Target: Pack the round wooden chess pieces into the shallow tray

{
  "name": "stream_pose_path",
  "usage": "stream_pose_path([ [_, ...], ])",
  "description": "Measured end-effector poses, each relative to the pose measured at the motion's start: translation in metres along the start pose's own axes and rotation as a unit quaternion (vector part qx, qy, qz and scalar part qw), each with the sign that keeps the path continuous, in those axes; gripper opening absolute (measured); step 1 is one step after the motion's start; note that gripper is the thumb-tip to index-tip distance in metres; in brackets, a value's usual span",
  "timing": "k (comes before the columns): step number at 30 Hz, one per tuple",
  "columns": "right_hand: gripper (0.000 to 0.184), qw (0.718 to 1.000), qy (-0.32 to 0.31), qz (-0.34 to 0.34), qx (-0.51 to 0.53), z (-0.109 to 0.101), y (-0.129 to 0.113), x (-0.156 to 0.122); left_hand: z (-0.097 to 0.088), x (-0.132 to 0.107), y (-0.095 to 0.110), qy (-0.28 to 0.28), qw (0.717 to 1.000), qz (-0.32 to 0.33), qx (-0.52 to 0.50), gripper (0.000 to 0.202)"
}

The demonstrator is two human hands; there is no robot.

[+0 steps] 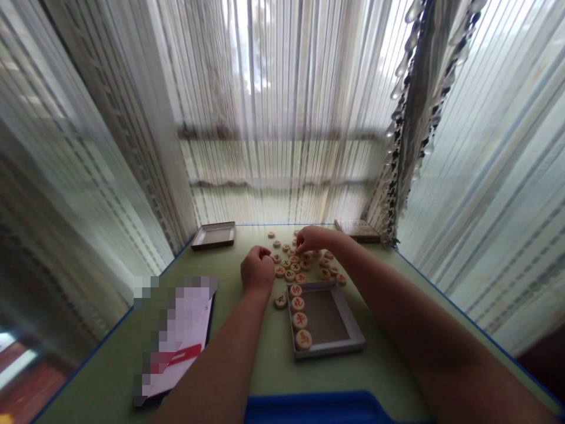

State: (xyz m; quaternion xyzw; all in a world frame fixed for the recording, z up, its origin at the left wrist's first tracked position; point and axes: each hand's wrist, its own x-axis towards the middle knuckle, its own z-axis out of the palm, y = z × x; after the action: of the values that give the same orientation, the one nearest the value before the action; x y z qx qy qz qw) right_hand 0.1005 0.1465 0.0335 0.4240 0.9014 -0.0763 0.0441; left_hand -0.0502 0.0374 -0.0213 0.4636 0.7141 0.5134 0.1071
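Round wooden Chinese chess pieces (295, 268) with red or black characters lie loosely scattered in the middle of the table. My right hand (315, 238) reaches over their far side, its fingertips pinched together on a piece that they mostly hide. Left of the pieces rests my left hand (258, 271), fingers curled closed; whatever may be inside is hidden. Nearer me is a shallow open box (326, 348), with a column of red-marked pieces (300, 320) along its left side. One black-marked piece (280, 301) lies just outside that side.
An open box part (214, 244) stands at the table's far left corner, and another flat box (358, 230) at the far right. A tablet or phone with a partly blurred screen (185, 335) lies left of my arm. A blue tray-like edge (309, 403) is nearest me. Curtains hang behind the table.
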Motion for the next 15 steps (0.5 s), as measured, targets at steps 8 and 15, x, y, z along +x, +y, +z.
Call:
stream_pose_path([
  [8, 0.031, 0.997, 0.076, 0.003, 0.025, -0.023, -0.009, -0.027, 0.000, 0.000, 0.000, -0.008, 0.999, 0.028, 0.016, 0.020],
  [15, 0.024, 0.992, -0.013, -0.091, 0.090, -0.015, -0.044, -0.112, 0.001, -0.003, 0.003, -0.018, 0.998, 0.048, 0.029, 0.020],
])
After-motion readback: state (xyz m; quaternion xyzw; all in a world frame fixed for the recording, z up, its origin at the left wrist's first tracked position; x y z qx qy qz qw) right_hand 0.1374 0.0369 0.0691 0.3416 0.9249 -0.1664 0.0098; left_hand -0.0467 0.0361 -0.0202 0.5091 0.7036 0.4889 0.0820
